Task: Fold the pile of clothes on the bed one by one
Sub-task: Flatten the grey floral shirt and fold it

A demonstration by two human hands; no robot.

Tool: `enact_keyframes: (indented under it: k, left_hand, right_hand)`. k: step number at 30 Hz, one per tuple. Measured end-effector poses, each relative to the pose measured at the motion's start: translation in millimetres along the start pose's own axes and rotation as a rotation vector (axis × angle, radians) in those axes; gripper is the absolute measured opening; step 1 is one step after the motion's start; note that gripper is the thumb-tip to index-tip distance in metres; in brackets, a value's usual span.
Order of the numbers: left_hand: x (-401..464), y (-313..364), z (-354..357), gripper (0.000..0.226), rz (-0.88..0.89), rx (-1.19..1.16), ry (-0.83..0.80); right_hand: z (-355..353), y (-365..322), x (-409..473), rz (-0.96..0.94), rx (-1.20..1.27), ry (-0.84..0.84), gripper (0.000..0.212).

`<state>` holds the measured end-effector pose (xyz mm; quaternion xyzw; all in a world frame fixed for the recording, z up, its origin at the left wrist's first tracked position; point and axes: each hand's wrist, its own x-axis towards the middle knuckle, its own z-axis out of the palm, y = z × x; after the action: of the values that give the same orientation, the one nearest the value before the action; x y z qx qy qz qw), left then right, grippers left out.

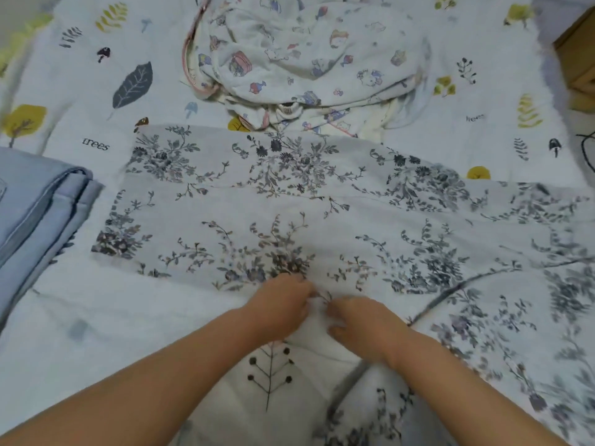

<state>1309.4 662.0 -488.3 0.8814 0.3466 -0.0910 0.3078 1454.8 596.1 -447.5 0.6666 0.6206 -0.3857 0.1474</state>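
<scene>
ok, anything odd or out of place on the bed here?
Nothing damaged or spilled. The floral garment lies spread flat, both hands pinching its near edge. The cartoon-print pile behind it is crumpled, simply unfolded. A dark cable crosses the bed's right edge, clear of the fabric.

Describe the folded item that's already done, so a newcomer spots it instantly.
Start at the bedsheet printed with leaves and mushrooms, then go to its left edge. The folded blue garment lies there, beside the floral garment. It alone is plain blue; the others are white prints.
</scene>
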Motion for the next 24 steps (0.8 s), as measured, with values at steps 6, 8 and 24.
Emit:
enact_keyframes:
  k: [6,8,24]
  left_hand:
    - [-34,63,52,0.032,-0.053,-0.216,-0.087]
    - [-42,76,57,0.029,-0.092,-0.279,-0.140]
    - [-86,94,-67,0.011,0.077,-0.523,-0.315]
  right_hand:
    - [52,16,-72,-0.167,-0.225,-0.233,0.058]
    - [54,20,-88,-0.197,-0.149,-0.120,0.035]
    - [-50,38,-178,-0.092,0.839,0.682,0.027]
